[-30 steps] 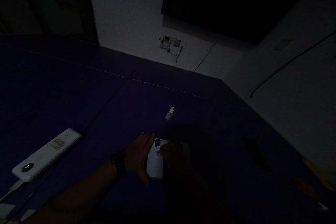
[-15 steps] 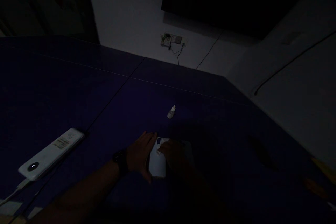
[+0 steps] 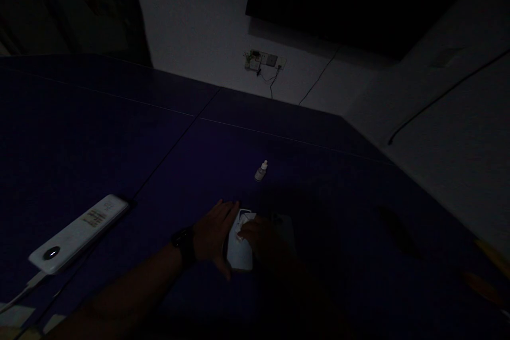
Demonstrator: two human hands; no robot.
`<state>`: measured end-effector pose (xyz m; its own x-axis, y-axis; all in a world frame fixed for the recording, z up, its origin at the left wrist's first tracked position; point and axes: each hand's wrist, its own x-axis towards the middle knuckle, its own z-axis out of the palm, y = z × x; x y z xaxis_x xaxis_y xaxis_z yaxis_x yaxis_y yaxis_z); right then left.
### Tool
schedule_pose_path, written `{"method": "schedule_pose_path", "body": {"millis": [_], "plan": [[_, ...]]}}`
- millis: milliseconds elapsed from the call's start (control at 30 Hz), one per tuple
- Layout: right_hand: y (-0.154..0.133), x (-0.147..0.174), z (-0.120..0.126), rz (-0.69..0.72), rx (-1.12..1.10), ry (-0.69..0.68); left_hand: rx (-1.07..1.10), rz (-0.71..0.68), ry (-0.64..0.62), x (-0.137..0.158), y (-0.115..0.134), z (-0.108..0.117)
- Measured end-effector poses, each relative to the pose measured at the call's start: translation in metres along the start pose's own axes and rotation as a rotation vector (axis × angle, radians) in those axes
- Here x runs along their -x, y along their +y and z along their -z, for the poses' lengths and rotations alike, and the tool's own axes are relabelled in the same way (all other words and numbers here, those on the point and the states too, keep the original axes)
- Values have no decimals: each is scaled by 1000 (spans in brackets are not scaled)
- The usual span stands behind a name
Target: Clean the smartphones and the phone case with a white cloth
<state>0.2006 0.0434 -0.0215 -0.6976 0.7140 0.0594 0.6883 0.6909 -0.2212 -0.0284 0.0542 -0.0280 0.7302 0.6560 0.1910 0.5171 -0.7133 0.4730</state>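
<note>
A light-coloured phone case point(image 3: 241, 256) with a camera cutout at its top lies flat on the dark blue surface point(image 3: 159, 133). Along its left edge rests my left hand point(image 3: 213, 234), fingers stretched and thumb spread apart, with a dark watch on the wrist. My right hand point(image 3: 257, 232) is closed on a crumpled white tissue point(image 3: 240, 227) and presses it to the upper part of the case. Just right of that hand lies a dim phone point(image 3: 286, 229) with camera lenses, partly hidden. Beyond the hands, a small clear dropper bottle point(image 3: 261, 171) with a white cap stands.
On the left a white power bank point(image 3: 79, 234) lies with a white cable point(image 3: 24, 292) plugged in. Wall sockets with wires point(image 3: 265, 60) sit at the back, under a large dark screen point(image 3: 338, 5). The room is very dim; the right side is hard to make out.
My right hand has shifted the tissue slightly down and left on the case, baring more of the camera cutout. The left hand keeps its place.
</note>
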Motion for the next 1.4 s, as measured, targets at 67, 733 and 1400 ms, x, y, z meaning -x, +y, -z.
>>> {"method": "schedule_pose_path", "body": {"millis": [67,733,1400], "plan": [[1,3,4,-7,4,-5,2,4,8,0,0,0],[-16,11,16,-64,6,10,13,-2,33,0,-1,-2],[-25,8,-15,25,28,-31,16,-4,42,-1,1,0]]}}
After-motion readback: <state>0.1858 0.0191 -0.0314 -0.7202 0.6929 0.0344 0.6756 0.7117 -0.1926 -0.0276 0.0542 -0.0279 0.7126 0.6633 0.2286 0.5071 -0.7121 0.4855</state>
